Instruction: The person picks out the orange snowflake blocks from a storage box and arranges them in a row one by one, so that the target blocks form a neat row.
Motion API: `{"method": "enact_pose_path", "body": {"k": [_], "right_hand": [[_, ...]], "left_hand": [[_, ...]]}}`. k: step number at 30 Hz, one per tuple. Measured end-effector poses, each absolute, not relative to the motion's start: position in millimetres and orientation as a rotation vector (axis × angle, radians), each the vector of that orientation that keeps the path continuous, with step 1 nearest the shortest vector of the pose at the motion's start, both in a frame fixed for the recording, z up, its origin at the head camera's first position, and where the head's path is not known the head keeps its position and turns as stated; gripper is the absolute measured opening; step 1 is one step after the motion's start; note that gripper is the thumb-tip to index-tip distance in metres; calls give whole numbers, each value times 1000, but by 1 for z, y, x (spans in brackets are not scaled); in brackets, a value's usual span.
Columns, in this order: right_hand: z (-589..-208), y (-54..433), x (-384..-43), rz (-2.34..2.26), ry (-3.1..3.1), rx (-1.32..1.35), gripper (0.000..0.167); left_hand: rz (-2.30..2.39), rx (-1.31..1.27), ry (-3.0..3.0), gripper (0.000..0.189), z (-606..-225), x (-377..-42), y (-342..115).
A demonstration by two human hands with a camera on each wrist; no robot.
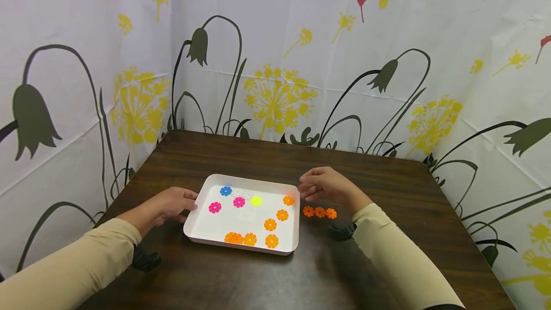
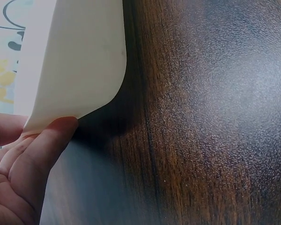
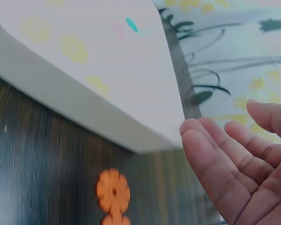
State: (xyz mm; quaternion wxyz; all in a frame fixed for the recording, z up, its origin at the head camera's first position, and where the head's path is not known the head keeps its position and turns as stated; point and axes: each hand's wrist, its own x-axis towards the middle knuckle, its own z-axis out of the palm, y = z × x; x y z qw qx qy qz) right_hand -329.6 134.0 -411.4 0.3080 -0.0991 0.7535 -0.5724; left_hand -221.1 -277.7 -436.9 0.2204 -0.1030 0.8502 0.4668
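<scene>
A shallow white tray [image 1: 211, 226] lies on the dark wooden table, holding flower-shaped plastic discs. My left hand [image 1: 174, 204] grips its left wall; in the left wrist view the thumb and fingers pinch the tray's edge [image 2: 84, 61]. Beside the far right corner is my right hand [image 1: 325, 185], its fingers loosely extended and nothing between them. The right wrist view has these fingertips [image 3: 194, 136] right at the tray's corner. In the tray are several orange discs [image 1: 270, 224], two pink discs [image 1: 215, 207], a blue disc [image 1: 225, 191] and a yellow disc [image 1: 256, 200].
Three orange discs [image 1: 320, 212] in a row lie on the table [image 1: 387, 252], right of the tray and below the right hand. White curtains [image 1: 275, 23] with printed flowers hang behind the table and along its sides. Each wrist has a dark strap [image 1: 145, 260].
</scene>
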Motion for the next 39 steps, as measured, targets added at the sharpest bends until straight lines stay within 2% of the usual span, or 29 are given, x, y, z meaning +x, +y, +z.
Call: {"method": "enact_pose_path", "body": {"k": [16,26,39], "right_hand": [[-416,66,-316,-1203,2064,-383,41],[-429,42,-304,-970,2184,-445,19],[-436,19,-282,-501,2437,-650,19]], "left_hand": [[1285,-280,2358,45,-436,-219,-278],[1287,-280,2357,45,-438,-220,-279],[1289,-286,2355,45,-439,-222,-280]]}}
